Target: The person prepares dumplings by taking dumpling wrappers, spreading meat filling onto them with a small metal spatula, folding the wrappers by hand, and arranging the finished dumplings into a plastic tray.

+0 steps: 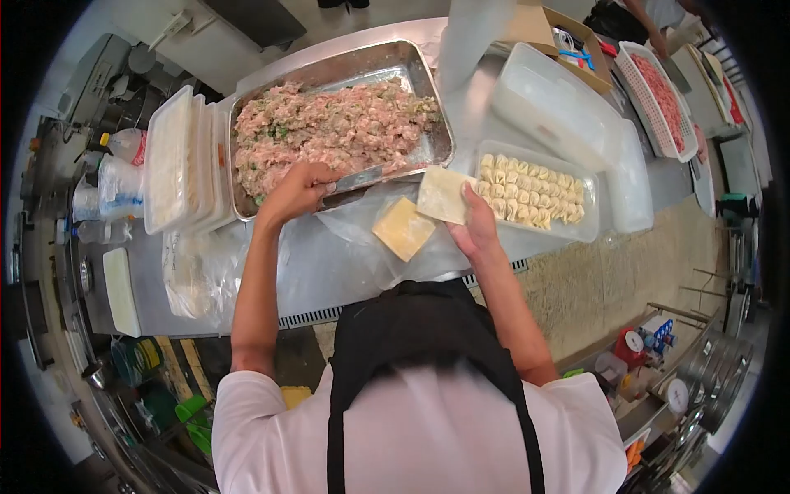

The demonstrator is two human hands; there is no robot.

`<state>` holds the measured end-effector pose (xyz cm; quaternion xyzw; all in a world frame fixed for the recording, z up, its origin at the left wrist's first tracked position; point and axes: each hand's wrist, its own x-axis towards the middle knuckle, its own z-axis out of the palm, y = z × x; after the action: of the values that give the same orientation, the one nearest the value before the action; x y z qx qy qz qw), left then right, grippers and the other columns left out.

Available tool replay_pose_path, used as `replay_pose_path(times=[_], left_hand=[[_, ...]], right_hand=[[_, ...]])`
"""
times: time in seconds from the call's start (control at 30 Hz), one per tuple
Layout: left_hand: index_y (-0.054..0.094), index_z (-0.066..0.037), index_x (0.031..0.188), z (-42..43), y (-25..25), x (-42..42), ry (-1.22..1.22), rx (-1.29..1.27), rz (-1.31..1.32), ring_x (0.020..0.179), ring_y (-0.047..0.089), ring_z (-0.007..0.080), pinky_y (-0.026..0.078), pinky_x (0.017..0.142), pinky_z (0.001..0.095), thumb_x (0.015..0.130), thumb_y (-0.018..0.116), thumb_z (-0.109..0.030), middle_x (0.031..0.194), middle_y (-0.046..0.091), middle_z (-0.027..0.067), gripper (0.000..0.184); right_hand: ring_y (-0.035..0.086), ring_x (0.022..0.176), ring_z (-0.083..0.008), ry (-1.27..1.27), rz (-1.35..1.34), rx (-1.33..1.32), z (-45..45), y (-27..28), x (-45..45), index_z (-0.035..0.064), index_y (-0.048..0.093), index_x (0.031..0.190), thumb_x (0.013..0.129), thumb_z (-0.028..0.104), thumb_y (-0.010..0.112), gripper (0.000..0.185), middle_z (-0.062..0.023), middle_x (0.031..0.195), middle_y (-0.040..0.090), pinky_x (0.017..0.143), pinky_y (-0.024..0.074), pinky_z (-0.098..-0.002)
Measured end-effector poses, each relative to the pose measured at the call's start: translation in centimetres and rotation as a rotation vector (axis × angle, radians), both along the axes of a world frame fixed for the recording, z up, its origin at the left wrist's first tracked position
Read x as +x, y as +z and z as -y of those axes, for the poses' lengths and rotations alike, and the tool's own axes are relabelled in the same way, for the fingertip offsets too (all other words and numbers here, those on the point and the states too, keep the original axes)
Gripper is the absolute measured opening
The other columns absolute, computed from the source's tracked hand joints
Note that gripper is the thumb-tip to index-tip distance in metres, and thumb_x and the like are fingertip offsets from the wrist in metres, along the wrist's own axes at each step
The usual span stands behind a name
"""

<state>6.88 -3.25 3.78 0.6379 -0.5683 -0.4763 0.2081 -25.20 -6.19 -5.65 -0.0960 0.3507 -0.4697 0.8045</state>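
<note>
A pale square wrapper (443,194) is held in the right hand (475,224); a flat metal tool (360,179) is gripped in the left hand (300,192), by the meat pan's (420,69) near rim.

Red-labelled bottle (127,146) at left, red scale (629,347) lower right

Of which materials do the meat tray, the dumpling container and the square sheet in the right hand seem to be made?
Meat tray: metal, probably stainless steel; its grey wall shines.
Dumpling container: likely plastic, smooth; its walls look milky and translucent.
Square sheet in the right hand: apparently dough, matte and pale, perhaps floured.
</note>
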Motion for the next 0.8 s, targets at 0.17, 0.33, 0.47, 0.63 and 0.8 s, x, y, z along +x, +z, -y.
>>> replay_pose_path(times=[0.17,0.33,0.47,0.63,0.8], left_hand=[[0.075,-0.009,0.111,-2.8,-1.6,-4.5,0.055,-0.318,-0.096,0.072,0.058,0.0175,0.046,0.065,0.0319,0.080,0.064,0.007,0.086,0.061,0.0050,0.036],[0.077,-0.010,0.106,-5.2,-1.7,-6.4,0.017,-0.495,0.334,0.074,0.062,0.0242,0.048,0.066,0.0322,0.075,0.071,0.006,0.083,0.063,0.0090,0.035],[0.077,-0.006,0.102,-5.9,1.8,-8.4,0.133,-0.648,0.216,0.074,0.063,0.0318,0.049,0.067,0.0405,0.076,0.067,0.006,0.082,0.061,0.0140,0.030],[0.076,-0.005,0.101,-5.6,-0.9,-8.0,0.009,-0.527,0.284,0.077,0.064,0.0345,0.050,0.070,0.0415,0.075,0.065,0.007,0.084,0.063,0.0161,0.031],[0.075,-0.006,0.104,-5.2,3.7,-5.0,0.070,-0.502,0.366,0.077,0.065,0.0347,0.049,0.068,0.0414,0.075,0.061,0.010,0.083,0.065,0.0165,0.036]], right_hand=[[0.047,0.133,-0.0355,0.031,0.355,0.065,0.6,3.5,4.2,-0.0002,0.044,0.140,0.108,0.026,0.033,0.043,-0.0183,0.139,0.052,0.115,0.0349,-0.0512],[0.047,0.132,-0.0352,-0.091,0.275,0.129,2.0,2.4,5.8,-0.0033,0.043,0.140,0.108,0.025,0.030,0.045,-0.0202,0.140,0.050,0.115,0.0355,-0.0502],[0.050,0.127,-0.0336,-0.111,0.173,0.071,1.5,3.4,5.3,-0.0047,0.045,0.137,0.108,0.025,0.030,0.044,-0.0204,0.135,0.053,0.115,0.0372,-0.0476],[0.054,0.122,-0.0326,-0.130,0.195,0.036,2.4,2.2,4.8,-0.0062,0.046,0.136,0.108,0.025,0.031,0.044,-0.0195,0.128,0.057,0.113,0.0387,-0.0468],[0.055,0.116,-0.0314,-0.226,0.136,-0.005,2.2,0.7,2.4,-0.0068,0.044,0.138,0.107,0.024,0.033,0.045,-0.0200,0.126,0.057,0.110,0.0414,-0.0453]])
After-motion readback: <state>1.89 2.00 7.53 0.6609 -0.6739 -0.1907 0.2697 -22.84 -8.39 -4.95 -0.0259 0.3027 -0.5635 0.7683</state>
